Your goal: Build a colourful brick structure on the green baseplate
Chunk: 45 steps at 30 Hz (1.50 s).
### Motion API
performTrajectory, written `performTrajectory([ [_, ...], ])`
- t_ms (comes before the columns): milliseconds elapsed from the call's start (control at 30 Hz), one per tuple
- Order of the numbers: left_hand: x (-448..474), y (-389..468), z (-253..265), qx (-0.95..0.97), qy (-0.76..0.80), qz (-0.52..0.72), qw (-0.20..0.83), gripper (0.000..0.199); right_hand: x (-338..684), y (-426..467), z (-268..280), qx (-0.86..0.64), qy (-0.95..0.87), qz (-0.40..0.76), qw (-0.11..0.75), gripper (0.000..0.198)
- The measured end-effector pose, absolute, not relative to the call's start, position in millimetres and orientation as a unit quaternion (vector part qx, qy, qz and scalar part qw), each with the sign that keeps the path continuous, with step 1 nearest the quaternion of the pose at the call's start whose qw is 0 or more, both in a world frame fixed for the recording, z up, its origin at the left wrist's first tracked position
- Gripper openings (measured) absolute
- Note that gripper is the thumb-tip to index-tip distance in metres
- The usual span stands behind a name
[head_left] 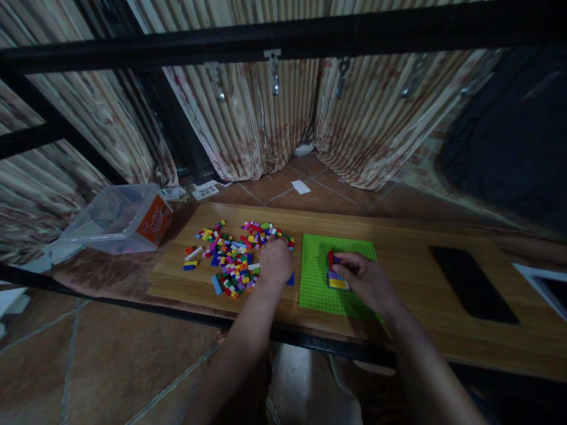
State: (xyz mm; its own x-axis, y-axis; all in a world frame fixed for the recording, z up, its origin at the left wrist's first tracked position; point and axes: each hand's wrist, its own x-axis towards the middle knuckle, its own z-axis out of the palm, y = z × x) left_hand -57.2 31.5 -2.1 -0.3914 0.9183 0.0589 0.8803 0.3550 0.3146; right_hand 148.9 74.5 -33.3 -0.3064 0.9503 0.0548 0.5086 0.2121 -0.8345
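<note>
My left hand (275,261) is over the right side of a heap of mixed toy building bricks (237,260). Its fingers curl down among the bricks, and whatever they pinch is hidden behind the hand. On a green studded baseplate (314,289) stands a small brick structure (337,283) with yellow, blue, lilac and red parts. My right hand (361,277) holds this structure from its right side, thumb and fingers closed around its upper part, covering some of it. A blue brick (290,279) lies just right of my left wrist.
The wooden board (407,248) carries a black flat phone-like slab (472,283) on the right. A clear plastic box (119,218) with an orange label stands beyond its left end. A dark metal bar (248,41) with hooks crosses above, before striped curtains (283,118).
</note>
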Motion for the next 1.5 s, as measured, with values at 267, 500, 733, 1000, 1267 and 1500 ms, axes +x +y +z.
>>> performTrajectory([
  [267, -63.2, 33.8, -3.0, 0.541, 0.824, 0.156, 0.065, 0.025, 148.4, 73.9, -32.6, -0.498, -0.727, 0.367, 0.299, 0.032],
  [500, -63.4, 34.2, 1.2, 0.546, 0.810, 0.210, 0.048, 0.019, 146.6, 71.5, -28.1, -0.488, -0.724, 0.373, 0.315, 0.029],
  [733, -44.4, 44.8, -14.7, 0.527, 0.678, 0.447, 0.248, 0.026, 140.7, 68.5, -26.4, -0.473, -0.690, 0.394, 0.382, 0.031],
  [1000, -25.5, 47.6, -17.7, 0.509, 0.593, 0.500, 0.373, 0.020, 127.4, 56.3, -20.3, -0.421, -0.724, 0.401, 0.372, 0.032],
  [1267, -20.6, 44.4, -12.2, 0.470, 0.571, 0.496, 0.455, 0.024, 130.8, 58.7, -16.9, -0.455, -0.724, 0.354, 0.379, 0.022],
  [1500, -25.8, 48.0, -19.0, 0.518, 0.624, 0.459, 0.364, 0.024, 158.2, 79.4, -21.6, -0.532, -0.712, 0.228, 0.397, 0.028],
])
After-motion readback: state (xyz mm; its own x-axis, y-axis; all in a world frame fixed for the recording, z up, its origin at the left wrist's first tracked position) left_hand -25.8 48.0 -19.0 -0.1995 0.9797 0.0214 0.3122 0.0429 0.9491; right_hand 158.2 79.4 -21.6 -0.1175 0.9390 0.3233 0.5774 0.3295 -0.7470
